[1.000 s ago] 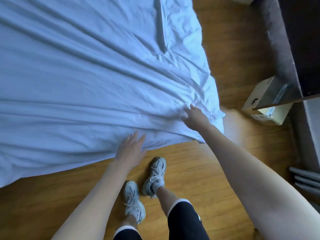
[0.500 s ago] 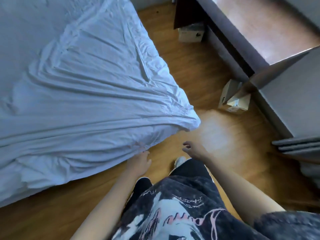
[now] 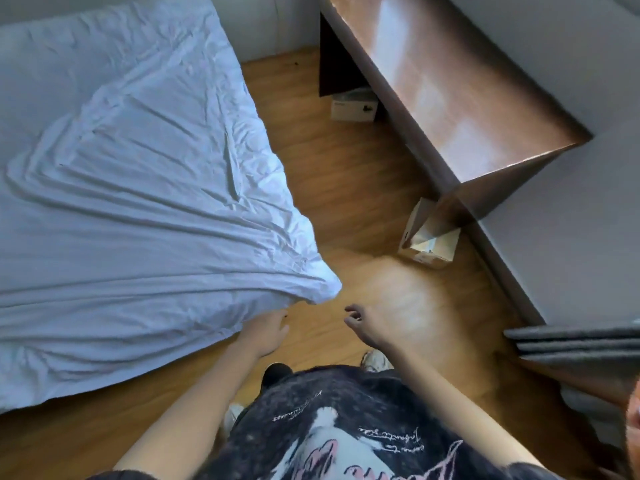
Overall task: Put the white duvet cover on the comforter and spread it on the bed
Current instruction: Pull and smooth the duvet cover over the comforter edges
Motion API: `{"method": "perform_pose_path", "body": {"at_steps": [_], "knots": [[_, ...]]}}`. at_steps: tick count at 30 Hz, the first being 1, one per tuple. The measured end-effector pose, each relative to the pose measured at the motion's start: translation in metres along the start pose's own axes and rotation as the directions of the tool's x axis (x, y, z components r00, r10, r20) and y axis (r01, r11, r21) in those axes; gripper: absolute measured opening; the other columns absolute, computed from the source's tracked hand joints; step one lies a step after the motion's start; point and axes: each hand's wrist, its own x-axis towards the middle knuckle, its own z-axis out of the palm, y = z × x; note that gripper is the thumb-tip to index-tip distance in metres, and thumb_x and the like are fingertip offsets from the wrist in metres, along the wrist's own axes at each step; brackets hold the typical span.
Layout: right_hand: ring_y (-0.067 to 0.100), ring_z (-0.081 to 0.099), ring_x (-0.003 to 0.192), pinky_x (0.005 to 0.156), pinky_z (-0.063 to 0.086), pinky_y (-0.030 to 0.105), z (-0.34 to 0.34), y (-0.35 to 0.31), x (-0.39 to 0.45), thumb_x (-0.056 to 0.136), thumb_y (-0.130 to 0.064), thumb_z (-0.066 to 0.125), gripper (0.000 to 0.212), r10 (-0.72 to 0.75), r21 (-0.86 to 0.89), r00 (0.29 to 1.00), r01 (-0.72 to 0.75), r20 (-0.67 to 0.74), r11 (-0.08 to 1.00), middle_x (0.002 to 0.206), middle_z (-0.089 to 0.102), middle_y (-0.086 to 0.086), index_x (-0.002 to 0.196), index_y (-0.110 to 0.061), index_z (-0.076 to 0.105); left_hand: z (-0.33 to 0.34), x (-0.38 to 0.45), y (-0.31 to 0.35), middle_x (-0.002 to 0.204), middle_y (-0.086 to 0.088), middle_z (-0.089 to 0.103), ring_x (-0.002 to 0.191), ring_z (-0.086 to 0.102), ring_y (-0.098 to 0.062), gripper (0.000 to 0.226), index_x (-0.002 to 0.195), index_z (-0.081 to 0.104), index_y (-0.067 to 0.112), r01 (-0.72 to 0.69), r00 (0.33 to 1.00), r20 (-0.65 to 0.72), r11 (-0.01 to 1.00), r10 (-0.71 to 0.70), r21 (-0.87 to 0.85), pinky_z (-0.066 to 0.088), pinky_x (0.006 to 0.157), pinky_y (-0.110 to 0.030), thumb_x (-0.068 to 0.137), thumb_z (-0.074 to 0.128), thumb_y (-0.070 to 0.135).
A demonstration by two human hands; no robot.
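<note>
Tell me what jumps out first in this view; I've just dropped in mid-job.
The wrinkled white duvet fills the left half, spread over the bed with its near corner hanging toward the wood floor. Just below that corner both hands hold nothing: the left hand is by the duvet's edge, the right hand hangs loosely curled over the floor. A dark wooden desk runs along the right, with a cardboard box at its foot.

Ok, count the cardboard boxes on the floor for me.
2. One small white cardboard box sits under the far end of the brown wooden desk; the other stands by the desk's near end panel. More may be hidden under the desk.
</note>
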Motion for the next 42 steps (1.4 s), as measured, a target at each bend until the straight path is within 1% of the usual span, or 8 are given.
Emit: {"method": "perform_pose_path", "body": {"at_steps": [5,9,14,20,25,30,36,42], "knots": [[0.024,0.058,0.112,0.097,0.047,0.04,-0.107,0.035,0.005,0.098,-0.031,0.048,0.041,0.01,-0.102,0.998,-0.004,0.055,0.995,0.126,0.061,0.007,0.135,-0.013,0.052,-0.007,0.041,0.1,0.134,-0.004,0.057,0.12,0.054,-0.024,0.039,0.135,0.052,0.018,0.048,0.996,-0.065,0.99,-0.057,-0.13,0.046,0.093,-0.034,0.098,0.046,0.029],[0.024,0.059,0.112,0.094,0.049,0.036,-0.179,0.039,0.036,0.099,-0.03,0.047,0.04,-0.004,-0.18,0.999,0.013,0.05,0.984,0.127,0.062,0.006,0.135,-0.014,0.052,-0.019,0.074,0.151,0.13,-0.003,0.059,0.119,0.054,-0.024,0.035,0.126,0.056,0.016,0.088,0.992,-0.073,0.978,-0.103,-0.188,0.046,0.093,-0.035,0.096,0.045,0.029],[0.025,0.059,0.112,0.092,0.049,0.033,-0.24,0.006,0.101,0.098,-0.031,0.048,0.04,-0.023,-0.24,0.997,0.039,0.068,0.97,0.128,0.062,0.006,0.134,-0.014,0.053,-0.06,0.13,0.174,0.143,-0.003,0.049,0.129,0.047,-0.023,0.043,0.14,0.047,0.02,0.113,0.991,-0.045,0.971,-0.125,-0.21,0.039,0.103,-0.033,0.098,0.045,0.029],[0.022,0.06,0.111,0.093,0.05,0.036,-0.304,-0.04,0.194,0.099,-0.033,0.047,0.037,0.005,-0.257,0.999,0.009,0.054,0.966,0.129,0.061,0.001,0.133,-0.02,0.052,-0.128,0.24,0.173,0.133,-0.004,0.056,0.12,0.054,-0.022,0.038,0.134,0.053,0.018,0.117,0.992,-0.016,0.968,-0.124,-0.222,0.043,0.097,-0.031,0.098,0.047,0.027],[0.019,0.058,0.116,0.097,0.047,0.029,-0.361,-0.104,0.27,0.101,-0.034,0.046,0.038,0.059,-0.304,0.996,-0.038,0.06,0.952,0.134,0.058,0.001,0.136,-0.02,0.048,-0.208,0.33,0.168,0.119,-0.002,0.06,0.111,0.058,-0.024,0.032,0.124,0.058,0.02,0.083,0.996,0.027,0.979,-0.079,-0.186,0.046,0.087,-0.032,0.096,0.045,0.029],[0.017,0.057,0.117,0.094,0.045,0.024,-0.414,-0.191,0.346,0.101,-0.033,0.046,0.039,-0.005,-0.293,0.998,0.026,0.07,0.956,0.135,0.056,0.0,0.138,-0.02,0.046,-0.301,0.397,0.163,0.138,-0.003,0.051,0.119,0.054,-0.022,0.041,0.14,0.047,0.019,0.06,0.998,-0.014,0.974,-0.065,-0.22,0.045,0.094,-0.033,0.101,0.041,0.03],[0.019,0.06,0.108,0.092,0.052,0.033,-0.455,-0.289,0.461,0.099,-0.032,0.049,0.037,-0.046,-0.359,0.985,0.105,0.169,0.927,0.128,0.061,0.003,0.134,-0.019,0.052,-0.39,0.467,0.126,0.14,-0.002,0.05,0.124,0.052,-0.022,0.041,0.141,0.046,0.019,0.16,0.979,-0.059,0.921,-0.193,-0.355,0.043,0.1,-0.032,0.101,0.041,0.03],[0.022,0.058,0.117,0.091,0.044,0.028,-0.486,-0.407,0.616,0.098,-0.03,0.049,0.038,-0.086,-0.474,0.946,0.234,0.314,0.849,0.131,0.06,0.003,0.133,-0.017,0.053,-0.478,0.553,0.061,0.139,-0.004,0.052,0.123,0.052,-0.021,0.041,0.14,0.048,0.019,0.34,0.911,-0.042,0.804,-0.41,-0.488,0.042,0.1,-0.032,0.1,0.043,0.031]]}}
